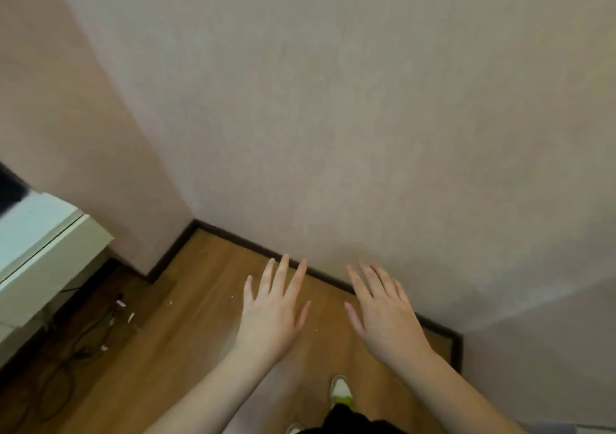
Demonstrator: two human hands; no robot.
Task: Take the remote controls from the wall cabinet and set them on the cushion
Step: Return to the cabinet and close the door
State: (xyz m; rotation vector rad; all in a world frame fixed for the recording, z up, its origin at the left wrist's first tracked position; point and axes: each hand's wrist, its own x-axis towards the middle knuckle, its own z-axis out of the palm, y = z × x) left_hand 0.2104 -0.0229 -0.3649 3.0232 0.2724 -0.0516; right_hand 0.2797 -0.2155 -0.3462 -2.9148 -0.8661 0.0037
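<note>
Left hand [271, 313] and right hand [383, 313] side by side at 6 o'clock, palms down, fingers spread, holding nothing, above wooden floor [186, 300]. White cabinet [43, 253] at 9 o'clock. Remote controls, cushion out of view.

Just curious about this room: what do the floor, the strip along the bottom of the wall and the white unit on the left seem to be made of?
Floor: wood or wood-look laminate, with warm brown grain, plank seams and a slight sheen.
Skirting strip: dark brown, likely wood or plastic; too blurred to tell.
White unit: smooth painted or laminated board, with flat panels and a thin dark seam.
</note>
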